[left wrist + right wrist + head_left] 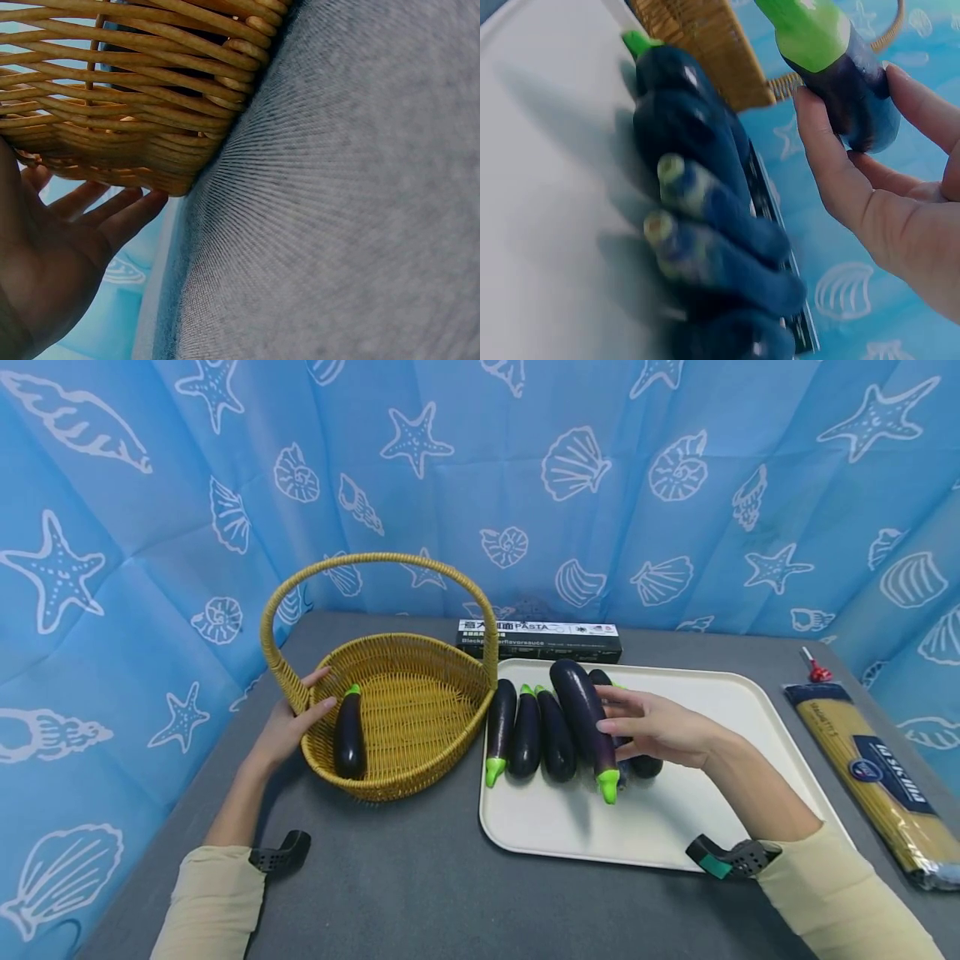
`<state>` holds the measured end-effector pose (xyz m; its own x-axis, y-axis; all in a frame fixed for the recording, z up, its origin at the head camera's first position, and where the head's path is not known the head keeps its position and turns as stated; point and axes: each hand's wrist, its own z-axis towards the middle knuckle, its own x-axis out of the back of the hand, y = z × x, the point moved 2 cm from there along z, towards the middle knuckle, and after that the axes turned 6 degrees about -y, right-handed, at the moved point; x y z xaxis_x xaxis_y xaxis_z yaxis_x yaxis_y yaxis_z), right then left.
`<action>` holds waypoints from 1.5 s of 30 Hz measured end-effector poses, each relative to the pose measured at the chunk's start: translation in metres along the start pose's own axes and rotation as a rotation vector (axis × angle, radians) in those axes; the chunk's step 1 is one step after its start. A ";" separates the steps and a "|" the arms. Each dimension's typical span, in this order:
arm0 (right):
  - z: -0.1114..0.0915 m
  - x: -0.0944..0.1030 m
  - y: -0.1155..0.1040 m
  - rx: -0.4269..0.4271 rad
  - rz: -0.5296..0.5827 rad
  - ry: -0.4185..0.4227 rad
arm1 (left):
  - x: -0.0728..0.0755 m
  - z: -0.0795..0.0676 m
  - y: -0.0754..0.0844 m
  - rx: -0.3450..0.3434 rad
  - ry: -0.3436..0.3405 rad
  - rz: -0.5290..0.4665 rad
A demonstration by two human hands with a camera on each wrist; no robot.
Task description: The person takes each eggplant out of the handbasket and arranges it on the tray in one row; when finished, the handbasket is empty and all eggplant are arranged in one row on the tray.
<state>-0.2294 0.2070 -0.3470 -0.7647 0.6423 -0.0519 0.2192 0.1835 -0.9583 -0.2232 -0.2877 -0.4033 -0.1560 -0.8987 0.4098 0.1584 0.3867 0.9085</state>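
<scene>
A yellow wicker basket [405, 785] with a tall arched handle stands on the left, and one eggplant [349, 735] with a green cap lies inside it. My left hand [288, 727] holds the basket's left side by the handle's foot, thumb over the rim; in the left wrist view its fingers [124, 217] lie along the outside of the weave. My right hand [660, 727] grips a large dark eggplant [581, 706], raised over the tray [555, 839], its green cap pointing toward me. Several more eggplants [525, 735] lie side by side on the tray, some partly hidden by the hand.
A black pasta box [540, 643] lies behind the tray. To the tray's right is a spaghetti packet [870, 768], with a small red object [819, 672] beyond it. A blue curtain with shells [465, 485] hangs behind the grey table [390, 877].
</scene>
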 end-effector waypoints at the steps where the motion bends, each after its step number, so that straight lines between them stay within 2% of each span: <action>1: -0.004 0.003 0.001 0.003 -0.001 0.008 | 0.000 0.000 0.000 -0.001 0.000 0.001; 16: -0.046 0.049 0.023 0.024 0.029 0.141 | 0.001 0.002 -0.002 0.003 0.001 0.001; 24: -0.060 0.070 0.033 -0.008 0.053 0.203 | 0.001 0.002 -0.003 0.005 0.001 -0.005; 30: -0.064 0.080 0.042 -0.036 0.063 0.210 | 0.000 0.001 -0.002 -0.005 0.004 -0.003; 36: -0.060 0.088 0.053 -0.101 0.089 0.249 | 0.000 0.000 0.001 -0.016 0.011 0.006; 45: -0.053 0.095 0.058 -0.137 0.045 0.249 | -0.001 0.000 0.003 -0.018 0.012 0.010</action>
<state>-0.2566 0.3183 -0.3928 -0.5838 0.8118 -0.0066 0.3424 0.2388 -0.9087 -0.2231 -0.2860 -0.4010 -0.1427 -0.8974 0.4176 0.1771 0.3920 0.9028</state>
